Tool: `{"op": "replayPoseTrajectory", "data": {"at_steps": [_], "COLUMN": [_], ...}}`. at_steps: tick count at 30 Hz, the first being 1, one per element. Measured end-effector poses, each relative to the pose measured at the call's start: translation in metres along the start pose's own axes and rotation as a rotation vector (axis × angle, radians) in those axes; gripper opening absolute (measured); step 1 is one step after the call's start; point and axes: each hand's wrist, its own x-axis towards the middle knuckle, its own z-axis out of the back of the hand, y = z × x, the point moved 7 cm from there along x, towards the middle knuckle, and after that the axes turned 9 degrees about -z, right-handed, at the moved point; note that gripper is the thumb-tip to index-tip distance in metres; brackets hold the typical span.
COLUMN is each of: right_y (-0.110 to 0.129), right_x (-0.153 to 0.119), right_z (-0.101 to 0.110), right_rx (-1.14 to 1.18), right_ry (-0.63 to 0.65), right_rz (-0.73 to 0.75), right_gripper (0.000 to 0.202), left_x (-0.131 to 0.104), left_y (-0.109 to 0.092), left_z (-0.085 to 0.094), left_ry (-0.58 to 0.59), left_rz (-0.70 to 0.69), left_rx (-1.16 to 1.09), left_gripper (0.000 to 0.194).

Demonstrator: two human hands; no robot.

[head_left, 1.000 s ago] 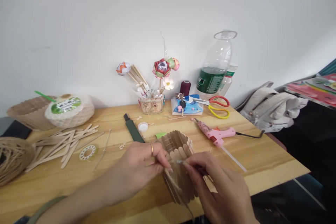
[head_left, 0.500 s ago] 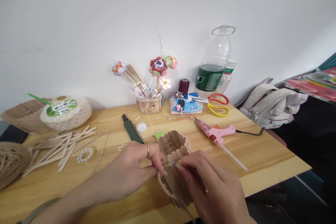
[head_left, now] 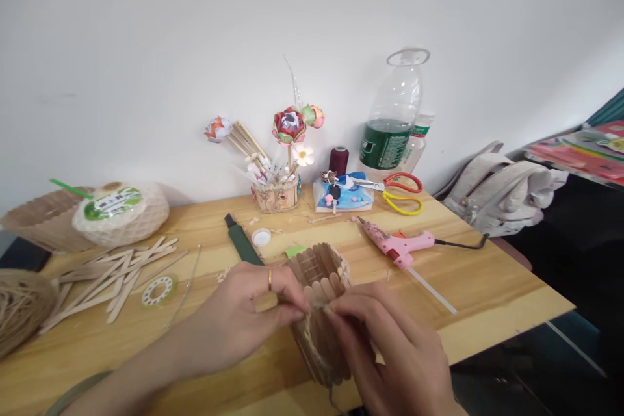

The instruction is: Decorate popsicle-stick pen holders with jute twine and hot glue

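Note:
A small basket of brown craft sticks (head_left: pixel 320 261) with rounded tops stands at the table's front, between my hands. Braided twine (head_left: pixel 316 352) runs along its near side, its loose tail hanging below. My left hand (head_left: pixel 266 312), a ring on one finger, pinches the twine at the left of the near rim. Opposite it, my right hand (head_left: pixel 385 338) is closed with thumb and forefinger on the twine at the right of that rim. My right palm and fingers hide part of the basket's right side.
Right of the basket lies a pink glue gun (head_left: pixel 397 244) with its cord. Loose craft sticks (head_left: pixel 117 276), a tape roll (head_left: pixel 158 290) and a twine ball (head_left: pixel 24 312) lie left. Scissors (head_left: pixel 402 192), a large bottle (head_left: pixel 390 123) and a flower holder (head_left: pixel 275 196) stand along the back.
My left fingers have shifted slightly up and now pinch the twine, which stands off the rim in a curve. My right hand stays at nearly the same spot.

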Motion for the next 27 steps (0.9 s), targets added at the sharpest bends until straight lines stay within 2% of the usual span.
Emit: {"op": "replayPoseTrajectory", "data": {"at_steps": [4,6,8,12,14,17,19,22,25,27], "right_y": [-0.015,-0.03,-0.047,-0.078,-0.084,-0.084,-0.085,-0.1,-0.135,-0.163], "right_x": [-0.002,-0.003,-0.005,-0.009,-0.012,-0.015,-0.015,-0.007,0.01,0.021], "right_z": [0.009,0.012,0.007,-0.021,-0.031,-0.037,-0.032,-0.007,0.024,0.035], "right_rx": [0.007,-0.07,-0.216,-0.416,-0.419,-0.419,-0.418,-0.433,-0.537,-0.634], "right_ry": [-0.063,-0.121,-0.114,0.114,0.195,0.276,0.289,0.24,0.189,0.227], "right_rz": [-0.074,-0.111,-0.143,-0.155,-0.13,-0.08,-0.043,-0.016,-0.059,-0.093], "right_gripper": [0.012,0.01,0.011,0.02,0.022,0.024,0.024,0.026,0.028,0.032], "left_x": [0.001,0.001,0.002,0.001,0.002,0.003,0.003,0.002,0.001,0.0], "left_y": [0.004,0.006,0.008,0.013,0.014,0.01,0.009,0.013,0.018,0.023], "left_z": [0.002,0.003,0.003,0.004,0.008,0.013,0.015,0.018,0.017,0.016], "left_ry": [-0.019,-0.03,-0.038,-0.028,-0.04,-0.028,-0.003,-0.019,-0.022,-0.019], "left_rz": [-0.021,-0.02,0.014,0.13,0.155,0.111,0.076,0.096,0.142,0.18], "left_rx": [-0.044,-0.07,-0.095,-0.107,-0.089,-0.009,0.032,0.01,-0.069,-0.15], "left_gripper": [0.012,0.012,0.013,0.011,0.004,0.014,0.016,0.017,0.017,0.016]}}
